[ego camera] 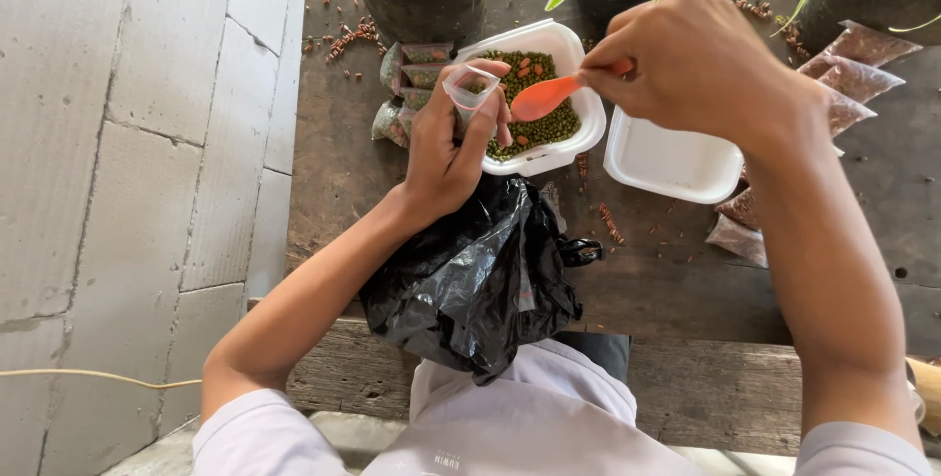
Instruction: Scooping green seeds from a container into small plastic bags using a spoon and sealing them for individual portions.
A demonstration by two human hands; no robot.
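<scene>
spoon (545,97) in the right hand (691,64), orange, plastic, bowl tipped toward a small clear bag (470,87). right fingers pinched together on the handle end. left hand (449,148) is clamped around the bag, fingers and thumb pressing its mouth open, bag held upright just over the near-left rim of a white foam tray (588,108). tray holds green beans (544,128) with a few reddish ones on top. spoon tip sits just beside the bag mouth, above the beans; can't tell if it is loaded, the bowl faces away.

second foam tray (671,160) lies right of the first, touching or nearly so, nothing showing in it. filled packets (412,79) stacked at the left of the tray, more brown packets (853,74) at right under the forearm. black plastic bag (475,275) bunched at the table (686,280) edge, against the person's lap. loose seeds scattered on the wood. dark grow bags with plants along the far edge.

risks, as judged: bag mouth is narrow and the spoon wide, so a fast tip likely spills beans onto the table or back in the tray. thin film may fold shut if the left pinch loosens. foam tray is light, a wrist bump could shove or flip it. right forearm hovers over the brown packets and could sweep them off.
</scene>
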